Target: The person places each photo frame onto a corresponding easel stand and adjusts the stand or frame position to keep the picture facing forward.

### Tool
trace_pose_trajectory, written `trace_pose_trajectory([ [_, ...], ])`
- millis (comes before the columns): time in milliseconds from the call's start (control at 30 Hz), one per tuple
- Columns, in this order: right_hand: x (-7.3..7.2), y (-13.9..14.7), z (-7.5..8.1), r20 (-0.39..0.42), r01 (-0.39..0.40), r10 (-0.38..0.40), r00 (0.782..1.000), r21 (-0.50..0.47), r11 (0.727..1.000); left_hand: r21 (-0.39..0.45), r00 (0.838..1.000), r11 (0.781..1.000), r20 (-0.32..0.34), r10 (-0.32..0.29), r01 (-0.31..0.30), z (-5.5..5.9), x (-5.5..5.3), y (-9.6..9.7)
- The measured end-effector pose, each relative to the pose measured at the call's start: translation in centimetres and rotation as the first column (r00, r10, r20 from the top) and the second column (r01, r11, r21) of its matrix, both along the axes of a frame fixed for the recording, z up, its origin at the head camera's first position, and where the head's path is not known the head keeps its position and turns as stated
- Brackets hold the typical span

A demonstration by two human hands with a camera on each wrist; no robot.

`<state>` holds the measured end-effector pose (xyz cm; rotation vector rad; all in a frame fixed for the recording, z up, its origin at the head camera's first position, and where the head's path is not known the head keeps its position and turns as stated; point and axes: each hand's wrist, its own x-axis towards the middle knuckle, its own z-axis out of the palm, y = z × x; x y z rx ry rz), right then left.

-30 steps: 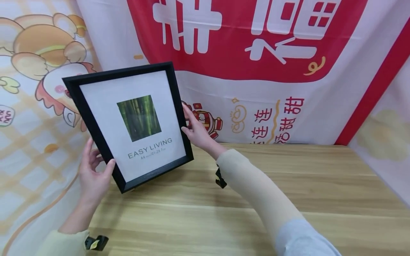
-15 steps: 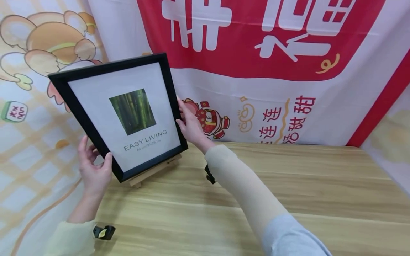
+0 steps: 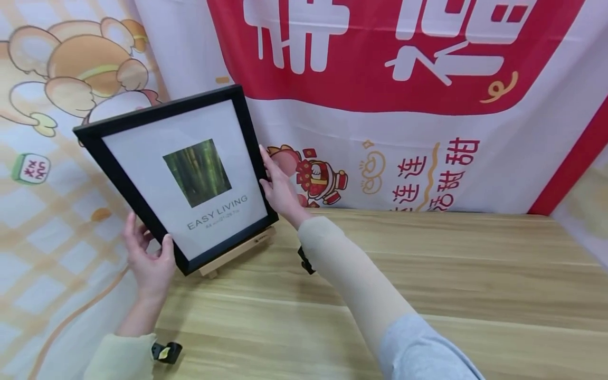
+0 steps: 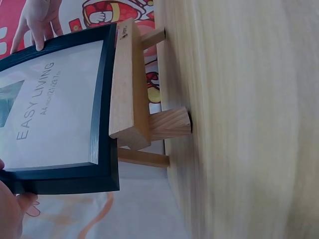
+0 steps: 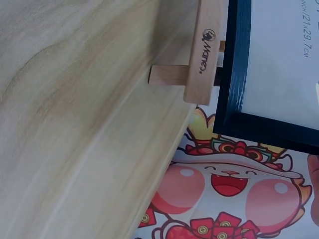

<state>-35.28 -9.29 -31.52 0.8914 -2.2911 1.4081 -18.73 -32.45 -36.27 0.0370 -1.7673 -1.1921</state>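
Note:
A black picture frame (image 3: 218, 216) with a bamboo print and the words EASY LIVING leans back on a small wooden easel (image 3: 239, 253). In the left wrist view, its lower edge sits against the easel's ledge (image 4: 122, 84). My left hand (image 3: 151, 264) grips the lower left side, thumb at the front edge and fingers partly hidden behind. On the opposite side, my right hand (image 3: 281, 191) holds the frame's edge between thumb and fingers. Only a bit of that hand enters the right wrist view, beside the frame's black border (image 5: 269, 130).
The easel's feet stand on a wood-grain table (image 3: 380, 295). Behind it hangs a red and white printed cloth (image 3: 361, 79). A cartoon-printed checked cloth (image 3: 52, 211) hangs close by on the left.
The frame has shifted back and up relative to the table, and the easel's ledge now shows beneath its bottom edge. Both hands moved with it and kept their hold. The head view shifted slightly.

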Motion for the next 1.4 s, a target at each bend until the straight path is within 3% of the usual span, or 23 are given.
trace_pose_trajectory([
  [400,-0.5,-0.7,-0.2,0.006,0.028,-0.028,1.000,0.023,0.999,-0.023,0.999,1.000,0.049,-0.001,0.002,0.7,-0.4,-0.4],
  [600,-0.6,-0.8,-0.8,0.083,0.040,-0.048,0.995,0.098,0.994,-0.063,0.998,0.998,0.059,0.011,-0.007,0.9,-0.8,-0.9],
  [867,-1.3,-1.4,-1.8,0.149,0.063,-0.081,0.986,0.117,0.991,-0.031,0.996,0.998,0.078,-0.052,0.054,2.4,-0.6,0.0],
  [1167,-2.0,-1.2,-2.6,0.217,0.062,-0.082,0.973,0.095,0.993,-0.006,0.978,0.998,0.203,-0.054,0.057,1.0,-2.7,-1.8],
  [1400,-2.0,-0.9,-3.3,0.267,-0.005,-0.013,0.964,0.066,0.998,-0.007,0.981,0.999,0.187,-0.045,0.047,0.6,-2.8,-2.5],
])
